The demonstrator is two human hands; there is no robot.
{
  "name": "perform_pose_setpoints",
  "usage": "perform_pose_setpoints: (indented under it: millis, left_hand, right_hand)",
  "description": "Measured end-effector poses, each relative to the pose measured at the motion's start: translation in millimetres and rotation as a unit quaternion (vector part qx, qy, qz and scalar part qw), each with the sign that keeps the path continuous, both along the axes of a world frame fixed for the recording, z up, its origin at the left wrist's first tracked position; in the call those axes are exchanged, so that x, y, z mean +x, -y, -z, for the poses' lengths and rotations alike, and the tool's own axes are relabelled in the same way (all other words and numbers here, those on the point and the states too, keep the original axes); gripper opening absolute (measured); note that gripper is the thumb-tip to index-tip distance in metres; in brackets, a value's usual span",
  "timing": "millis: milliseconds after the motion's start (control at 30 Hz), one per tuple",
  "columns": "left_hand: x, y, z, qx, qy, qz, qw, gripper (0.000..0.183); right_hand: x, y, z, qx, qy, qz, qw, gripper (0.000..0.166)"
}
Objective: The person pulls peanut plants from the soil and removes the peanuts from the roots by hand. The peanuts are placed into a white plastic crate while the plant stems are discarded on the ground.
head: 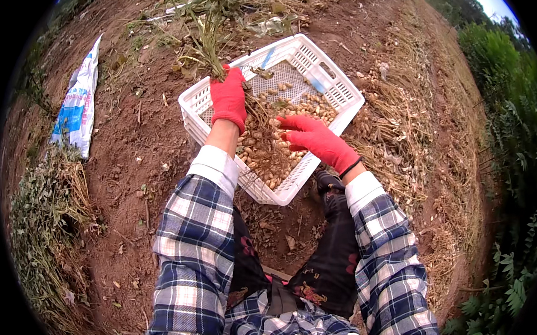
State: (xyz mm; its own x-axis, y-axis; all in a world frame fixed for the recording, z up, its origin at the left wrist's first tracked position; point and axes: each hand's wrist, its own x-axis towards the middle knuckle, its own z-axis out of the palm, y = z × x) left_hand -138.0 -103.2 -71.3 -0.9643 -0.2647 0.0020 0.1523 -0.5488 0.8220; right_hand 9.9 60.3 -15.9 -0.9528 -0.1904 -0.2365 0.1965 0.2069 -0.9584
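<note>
My left hand (228, 97), in a red knit glove, is closed around the stems of a peanut plant (207, 44). Its leafy tops point away from me, and its roots (263, 140) hang over a white slatted plastic crate (303, 181). Beside those roots is my right hand (316, 140), also in a red glove, its fingers spread above the crate; whether the fingertips touch a peanut or root is unclear. Many unshelled peanuts (313, 106) lie in the crate, mostly in its nearer and right parts. The crate sits tilted in view on the soil before my legs.
A white and blue printed sack (79, 101) lies on the reddish soil at the left. Below it is a heap of pulled leafy plants (48, 222). Dry stems and roots (397, 135) cover the ground right of the crate, with green bushes (498, 67) at the far right.
</note>
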Motion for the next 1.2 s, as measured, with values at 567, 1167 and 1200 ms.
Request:
perform_pose_setpoints:
  millis: [567,1167,1200]
  left_hand:
    - [12,10,-15,-0.241,-0.023,-0.122,0.962,0.047]
    - [36,-3,-41,-0.290,0.008,-0.059,0.955,0.060]
    - [37,8,-40,-0.309,0.025,-0.064,0.949,0.063]
  right_hand:
    - [-14,-47,28,0.157,-0.141,0.115,0.971,0.034]
    - [-21,-44,44,0.600,-0.127,0.129,0.779,0.016]
    - [-18,-47,34,0.518,-0.079,0.120,0.843,0.022]
